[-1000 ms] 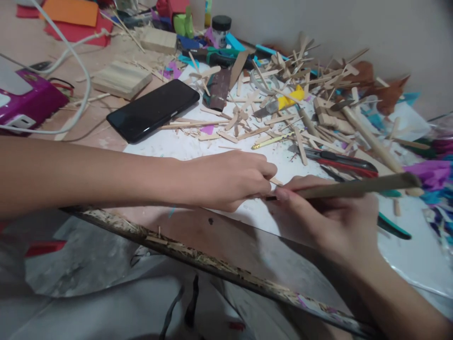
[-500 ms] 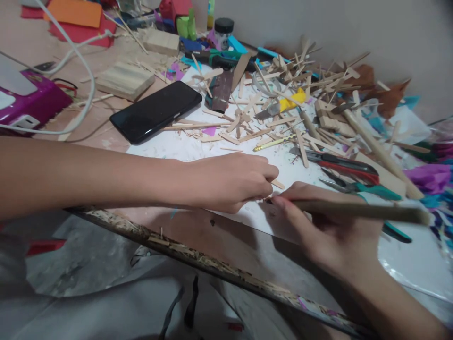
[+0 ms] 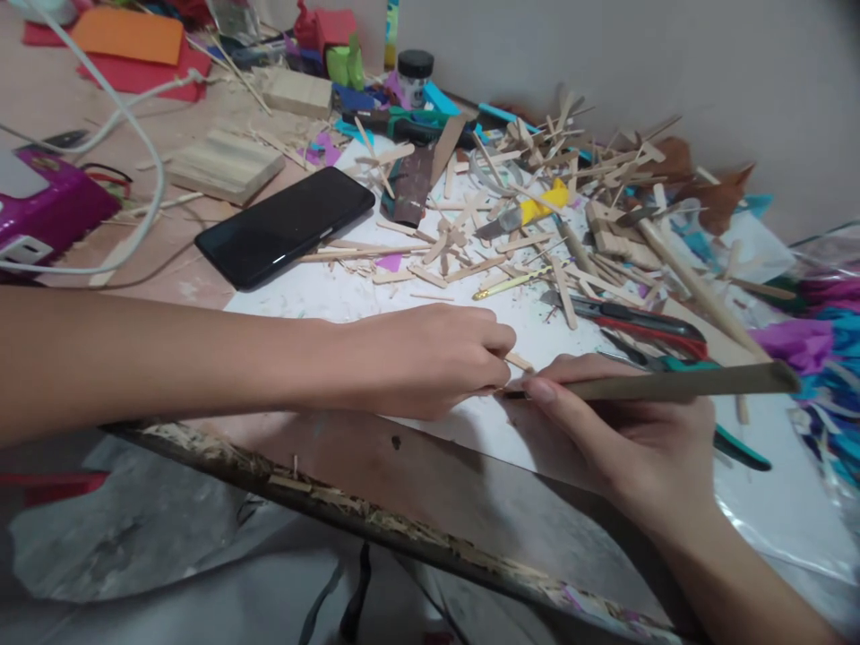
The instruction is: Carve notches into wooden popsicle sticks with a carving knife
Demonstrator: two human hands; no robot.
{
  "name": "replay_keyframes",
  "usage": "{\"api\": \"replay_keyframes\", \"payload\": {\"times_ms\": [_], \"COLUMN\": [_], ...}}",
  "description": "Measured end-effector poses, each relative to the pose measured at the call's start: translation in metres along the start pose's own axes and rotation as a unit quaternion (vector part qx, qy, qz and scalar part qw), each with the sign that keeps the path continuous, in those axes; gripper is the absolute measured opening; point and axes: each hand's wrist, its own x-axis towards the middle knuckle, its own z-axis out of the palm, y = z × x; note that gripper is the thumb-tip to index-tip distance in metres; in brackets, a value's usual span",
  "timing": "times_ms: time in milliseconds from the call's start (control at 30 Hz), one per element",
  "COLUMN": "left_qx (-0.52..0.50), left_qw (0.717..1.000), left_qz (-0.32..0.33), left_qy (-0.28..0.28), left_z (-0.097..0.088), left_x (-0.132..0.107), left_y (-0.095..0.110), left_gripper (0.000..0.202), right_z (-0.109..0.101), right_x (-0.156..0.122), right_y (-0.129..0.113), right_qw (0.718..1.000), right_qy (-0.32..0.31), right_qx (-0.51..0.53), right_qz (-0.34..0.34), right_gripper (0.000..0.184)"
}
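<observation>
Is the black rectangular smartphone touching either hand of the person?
No, the black rectangular smartphone lies farther back, apart from the left hand and the right hand.

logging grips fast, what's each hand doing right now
Left hand: closed, pinching a small pale wooden stick piece.
Right hand: closed around a long flat brown stick.

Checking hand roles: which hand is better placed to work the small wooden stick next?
Probably right: the right hand grips the long tool, tip at the wooden stick the left hand holds.
</observation>
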Motion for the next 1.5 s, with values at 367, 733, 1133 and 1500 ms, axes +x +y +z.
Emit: {"api": "replay_keyframes", "payload": {"times_ms": [367, 733, 1133, 1500], "left_qx": [-0.014, -0.049, -0.175, -0.34], "left_qw": [1.0, 0.998, 0.976, 0.922], "left_qz": [0.005, -0.004, -0.074, -0.159], "left_qy": [-0.009, 0.041, 0.109, 0.094], "left_z": [-0.001, 0.002, -0.005, -0.016], "left_x": [0.0, -0.007, -0.004, 0.03], "left_y": [-0.003, 0.002, 0.002, 0.021], "left_gripper": [0.021, 0.023, 0.021, 0.015], "right_z": [0.001, 0.005, 0.003, -0.004], "right_x": [-0.005, 0.009, 0.005, 0.011], "right_y": [-0.007, 0.0, -0.002, -0.001], "right_qw": [0.997, 0.986, 0.987, 0.982], "right_qy": [-0.076, -0.047, -0.081, -0.164], "right_qx": [-0.023, 0.108, 0.096, 0.065], "right_qz": [-0.013, 0.115, 0.101, 0.064], "right_gripper": [0.012, 0.029, 0.027, 0.021]}}
